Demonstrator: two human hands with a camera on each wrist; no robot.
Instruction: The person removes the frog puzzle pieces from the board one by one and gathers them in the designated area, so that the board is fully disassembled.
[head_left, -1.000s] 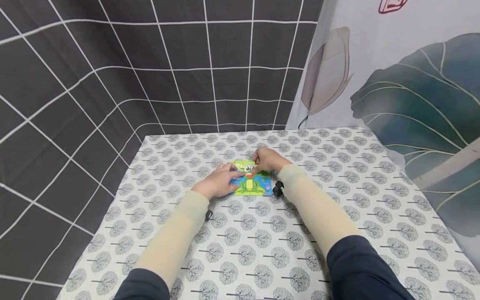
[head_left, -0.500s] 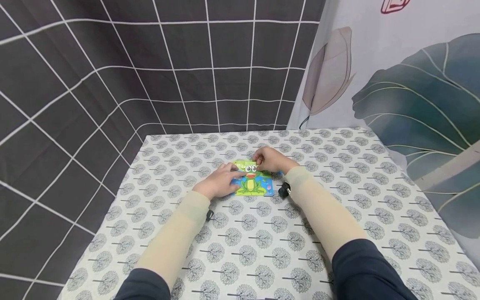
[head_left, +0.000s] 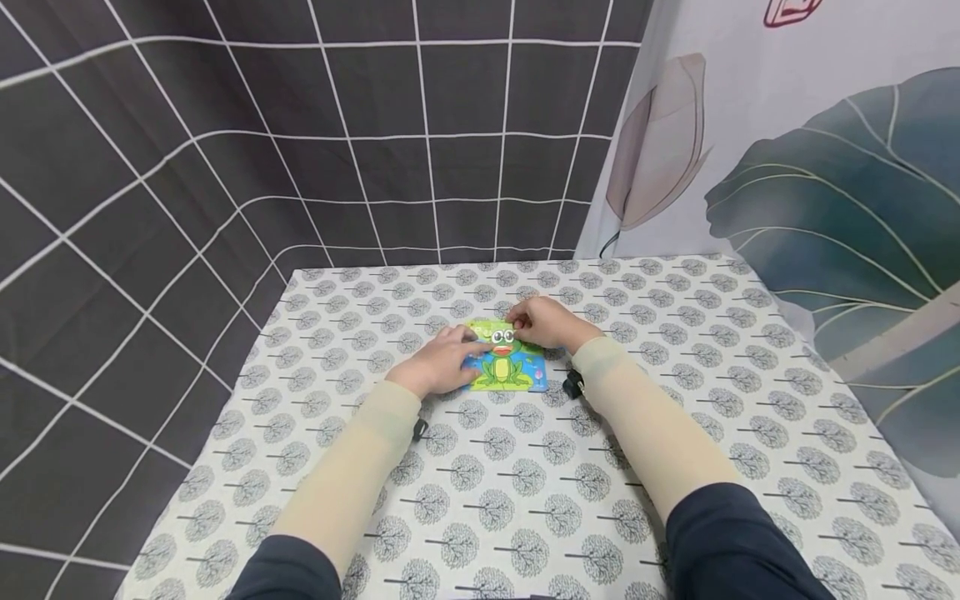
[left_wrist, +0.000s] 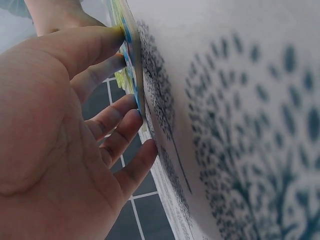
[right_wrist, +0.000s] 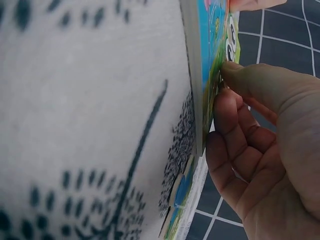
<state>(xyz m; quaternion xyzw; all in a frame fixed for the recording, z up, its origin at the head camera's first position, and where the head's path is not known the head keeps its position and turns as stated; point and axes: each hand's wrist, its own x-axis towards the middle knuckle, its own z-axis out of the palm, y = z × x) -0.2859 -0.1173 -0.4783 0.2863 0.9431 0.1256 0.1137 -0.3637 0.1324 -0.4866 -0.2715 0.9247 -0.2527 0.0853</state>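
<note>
A frog jigsaw puzzle point(head_left: 504, 372) lies flat on the table, its board green at the top and blue lower down, with big white eyes and a red mouth. My left hand point(head_left: 438, 360) rests on its left side; in the left wrist view, thumb point(left_wrist: 102, 44) and forefinger touch the picture face while the other fingers spread along the edge. At the upper right of the board my right hand point(head_left: 551, 322) pinches a puzzle piece, mostly hidden by the fingers. In the right wrist view, the thumb point(right_wrist: 250, 80) sits beside the frog's eyes and the fingers are curled.
A loose blue and green puzzle piece point(right_wrist: 181, 197) lies on the tree-patterned tablecloth point(head_left: 495, 467) just right of the board, mostly behind my right hand in the head view. A dark gridded curtain point(head_left: 375, 125) hangs behind the table, with a leaf-print curtain point(head_left: 832, 192) at right.
My right hand has shifted slightly right, and its thumb has drawn back from the frog's eyes to the board's upper right. The left hand stays in place on the board.
</note>
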